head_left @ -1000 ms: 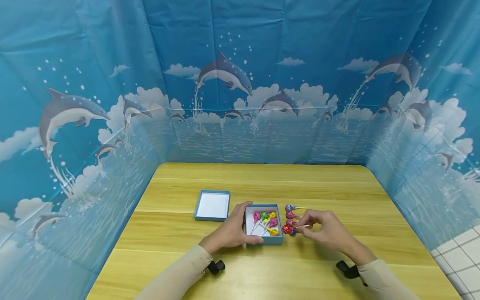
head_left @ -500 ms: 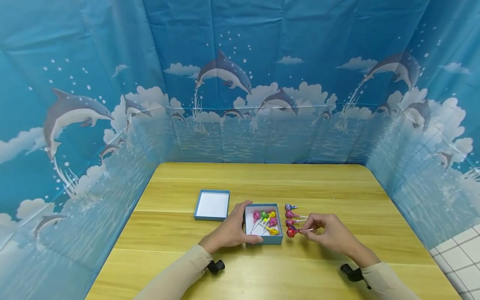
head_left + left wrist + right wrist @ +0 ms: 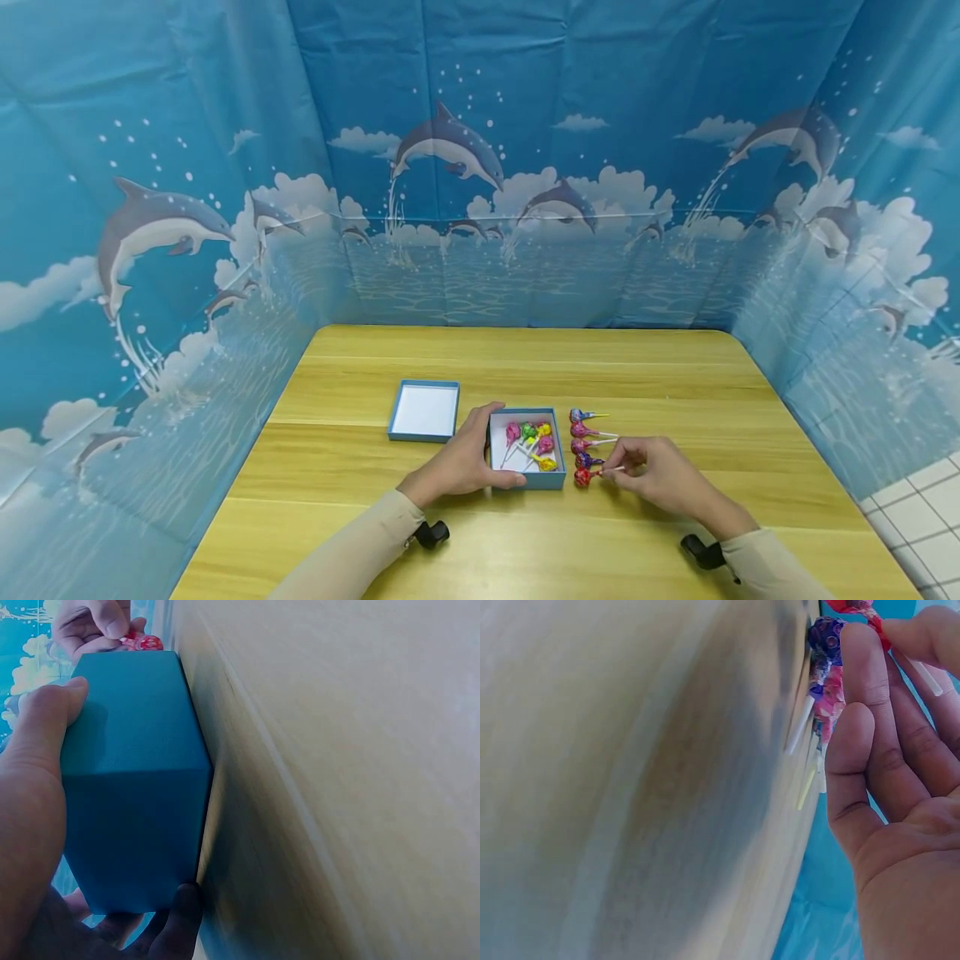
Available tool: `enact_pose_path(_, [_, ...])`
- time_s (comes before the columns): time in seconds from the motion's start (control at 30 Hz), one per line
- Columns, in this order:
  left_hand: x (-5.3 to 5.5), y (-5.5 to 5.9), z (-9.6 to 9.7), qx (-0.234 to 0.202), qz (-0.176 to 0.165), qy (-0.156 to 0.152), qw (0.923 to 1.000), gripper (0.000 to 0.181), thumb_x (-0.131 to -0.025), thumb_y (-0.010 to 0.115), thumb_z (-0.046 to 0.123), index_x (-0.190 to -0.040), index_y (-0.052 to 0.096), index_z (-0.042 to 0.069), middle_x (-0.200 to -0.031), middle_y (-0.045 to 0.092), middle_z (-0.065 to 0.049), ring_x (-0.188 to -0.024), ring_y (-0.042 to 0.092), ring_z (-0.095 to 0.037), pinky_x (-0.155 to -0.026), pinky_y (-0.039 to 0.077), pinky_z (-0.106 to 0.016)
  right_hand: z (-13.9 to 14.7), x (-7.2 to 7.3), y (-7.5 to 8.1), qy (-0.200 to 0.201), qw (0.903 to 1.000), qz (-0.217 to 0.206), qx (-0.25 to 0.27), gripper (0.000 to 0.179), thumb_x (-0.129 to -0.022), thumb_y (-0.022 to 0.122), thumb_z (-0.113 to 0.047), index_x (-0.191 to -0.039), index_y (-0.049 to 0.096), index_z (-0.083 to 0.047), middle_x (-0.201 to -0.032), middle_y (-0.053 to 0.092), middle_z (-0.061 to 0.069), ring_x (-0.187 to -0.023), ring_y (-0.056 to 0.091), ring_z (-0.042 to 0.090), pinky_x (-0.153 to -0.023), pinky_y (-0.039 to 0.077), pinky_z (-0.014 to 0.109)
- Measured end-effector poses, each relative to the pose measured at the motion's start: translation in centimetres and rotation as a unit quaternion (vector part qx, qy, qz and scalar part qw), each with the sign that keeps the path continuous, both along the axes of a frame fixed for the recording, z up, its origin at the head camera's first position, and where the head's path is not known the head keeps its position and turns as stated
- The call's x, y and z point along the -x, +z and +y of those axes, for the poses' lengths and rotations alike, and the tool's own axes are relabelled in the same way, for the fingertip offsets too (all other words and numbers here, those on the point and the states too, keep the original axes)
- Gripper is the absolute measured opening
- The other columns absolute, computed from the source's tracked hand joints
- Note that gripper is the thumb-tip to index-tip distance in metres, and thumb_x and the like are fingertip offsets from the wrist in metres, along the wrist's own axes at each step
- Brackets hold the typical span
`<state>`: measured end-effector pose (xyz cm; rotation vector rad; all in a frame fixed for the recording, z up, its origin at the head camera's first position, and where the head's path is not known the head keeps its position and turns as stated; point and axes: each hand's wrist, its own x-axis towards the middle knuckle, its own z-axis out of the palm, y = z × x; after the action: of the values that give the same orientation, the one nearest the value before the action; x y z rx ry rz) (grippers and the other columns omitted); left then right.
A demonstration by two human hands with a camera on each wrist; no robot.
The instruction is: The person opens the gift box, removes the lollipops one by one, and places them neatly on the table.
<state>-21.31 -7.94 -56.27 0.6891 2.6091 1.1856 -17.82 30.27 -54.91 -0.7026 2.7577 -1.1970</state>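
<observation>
My left hand (image 3: pixel 460 463) grips the left side of a blue square box (image 3: pixel 542 481), thumb along the near wall and fingers at the far corner. Inside the box lie several wrapped lollipops (image 3: pixel 528 430), pink, green and yellow, on a white bottom. Just right of the box, my right hand (image 3: pixel 660 477) pinches a red lollipop (image 3: pixel 582 477) by its stick, thumb against fingertip. Its head points left toward the box. Beyond it a column of lollipops runs away from me: a purple one (image 3: pixel 584 460), pink ones (image 3: pixel 581 446) and a blue one (image 3: pixel 577 415) with a yellow stick.
A blue lid (image 3: pixel 425 410) with a white inside lies on the wooden table (image 3: pixel 480 533), left of and beyond the box. A dolphin-print curtain (image 3: pixel 480 275) surrounds the table's back and sides.
My right hand has drawn the red lollipop slightly toward me, from over the purple one to the near end of the column. My left hand stays on the box.
</observation>
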Motion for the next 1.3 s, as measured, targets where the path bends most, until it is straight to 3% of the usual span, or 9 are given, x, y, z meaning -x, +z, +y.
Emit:
enact_pose_path(0.27, [0.1,0.0,0.0,0.001,0.002,0.0,1.0,0.129,-0.089,0.098,0.065,-0.185,0.024,0.021,-0.173,0.048,-0.012,-0.128,0.06,-0.018,-0.119,0.056,-0.049,0.2,0.3,-0.6,0.001,0.9999,-0.008,-0.014,0.013,-0.106,0.088,-0.016,-0.099,0.083,-0.025,-0.1,0.086,-0.011,-0.087,0.075,-0.002,-0.076,0.064,0.024])
enact_pose_path(0.6, [0.1,0.0,0.1,-0.001,0.004,0.001,1.0,0.129,-0.089,0.099,0.063,-0.185,0.025,0.02,-0.172,0.048,-0.012,-0.126,0.061,-0.018,-0.119,0.056,-0.049,0.4,0.2,-0.6,0.0,0.9994,0.003,-0.034,0.01,-0.106,0.089,-0.018,-0.101,0.083,-0.025,-0.101,0.084,-0.012,-0.088,0.073,-0.003,-0.079,0.065,0.024])
enact_pose_path(1.3, [0.1,-0.1,0.1,0.002,0.004,0.003,1.0,0.129,-0.088,0.099,0.064,-0.185,0.025,0.021,-0.172,0.048,-0.011,-0.128,0.061,-0.018,-0.12,0.056,-0.049,0.4,0.1,-1.1,-0.02,0.9968,0.029,-0.072,0.013,-0.105,0.09,-0.02,-0.099,0.08,-0.026,-0.093,0.076,-0.016,-0.079,0.062,-0.006,-0.07,0.056,0.023])
